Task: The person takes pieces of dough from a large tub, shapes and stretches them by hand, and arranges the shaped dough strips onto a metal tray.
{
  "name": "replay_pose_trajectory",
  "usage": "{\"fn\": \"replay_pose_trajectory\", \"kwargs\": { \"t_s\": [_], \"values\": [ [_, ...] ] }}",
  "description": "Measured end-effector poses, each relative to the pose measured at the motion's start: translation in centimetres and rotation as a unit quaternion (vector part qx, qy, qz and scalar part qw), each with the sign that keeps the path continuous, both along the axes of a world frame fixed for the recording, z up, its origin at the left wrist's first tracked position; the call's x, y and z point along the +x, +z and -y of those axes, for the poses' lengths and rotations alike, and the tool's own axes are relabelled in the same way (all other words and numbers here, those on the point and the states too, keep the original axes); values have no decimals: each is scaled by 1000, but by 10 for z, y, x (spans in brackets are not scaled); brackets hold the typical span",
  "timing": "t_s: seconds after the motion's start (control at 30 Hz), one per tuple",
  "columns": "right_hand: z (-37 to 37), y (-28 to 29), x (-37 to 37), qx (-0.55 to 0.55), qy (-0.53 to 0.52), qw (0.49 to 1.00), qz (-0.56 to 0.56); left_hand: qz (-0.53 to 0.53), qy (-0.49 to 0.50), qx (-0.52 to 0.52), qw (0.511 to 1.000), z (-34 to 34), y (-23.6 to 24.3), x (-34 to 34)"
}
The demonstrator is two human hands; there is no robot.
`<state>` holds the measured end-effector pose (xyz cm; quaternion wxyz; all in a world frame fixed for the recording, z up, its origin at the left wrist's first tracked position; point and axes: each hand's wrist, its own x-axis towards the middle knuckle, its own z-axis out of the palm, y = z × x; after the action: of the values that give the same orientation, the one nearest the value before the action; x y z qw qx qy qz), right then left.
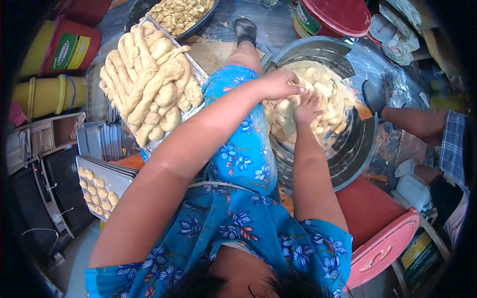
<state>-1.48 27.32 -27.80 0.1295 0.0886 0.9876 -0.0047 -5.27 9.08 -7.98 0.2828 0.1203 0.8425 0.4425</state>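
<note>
A wide dark basin (365, 155) stands to my right, heaped with flour-dusted dough pieces (338, 107). Over the far left part of this heap, my left hand (279, 85) has its fingers closed in a pinch around a piece of dough, which its fingers partly hide. Just below it, my right hand (307, 107) lies on the heap with its fingers stretched out and apart. On my left, thick dough ropes (149, 82) are piled on a metal tray (197, 74).
At lower left, small dough pieces (94, 191) sit on a baking tray (117, 174). Another dark basin (198, 27) of dough stands at the far side. Red buckets (343, 17) are around, one with a pink lid (385, 251) near my right. Another person's leg (415, 124) is at right.
</note>
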Motion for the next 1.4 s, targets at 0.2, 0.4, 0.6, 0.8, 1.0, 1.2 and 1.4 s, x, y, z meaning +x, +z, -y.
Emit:
{"fn": "replay_pose_trajectory", "kwargs": {
  "t_s": [0.2,0.4,0.6,0.8,1.0,1.2,1.4],
  "values": [
    [20,-41,30,-35,49,998,-27,-17,-4,-13,1000,-9,6,-7],
    [45,17,79,-268,147,935,181,-110,40,-13,993,1,-35,0],
    [-7,7,61,-533,-123,808,221,-79,-1,12,997,-8,-13,18],
    [-13,154,54,-549,121,823,79,-392,-236,-130,879,-11,25,76],
    [-26,233,75,-751,29,658,36,-270,-73,72,957,-17,91,93],
    [30,264,69,-622,122,773,35,-370,54,105,922,47,204,87],
    [44,262,40,-620,131,753,176,-349,237,25,906,200,233,94]
  ]
}}
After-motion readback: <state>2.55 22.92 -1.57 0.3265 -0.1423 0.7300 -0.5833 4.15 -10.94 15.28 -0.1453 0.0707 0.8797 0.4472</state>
